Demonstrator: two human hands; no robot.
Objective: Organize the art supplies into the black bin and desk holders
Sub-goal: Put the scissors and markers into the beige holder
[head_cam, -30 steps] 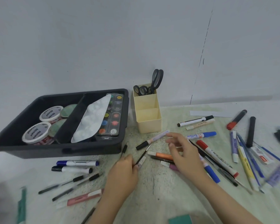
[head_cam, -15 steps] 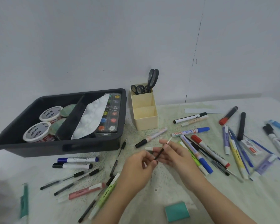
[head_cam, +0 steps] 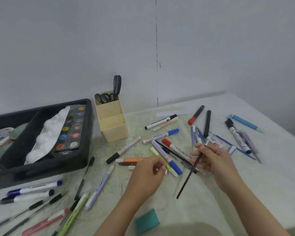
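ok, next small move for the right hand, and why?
Probably carry the thin black brush, pinched in the grip of the right hand, to the cream desk holder: scissors fill only its back compartment, and the nearer ones look empty.

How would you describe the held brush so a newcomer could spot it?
Right of the black bin stands a cream desk holder; nearer the camera, the right hand pinches a thin brush. Unlike the thick capped markers around it, it is a slender black stick.
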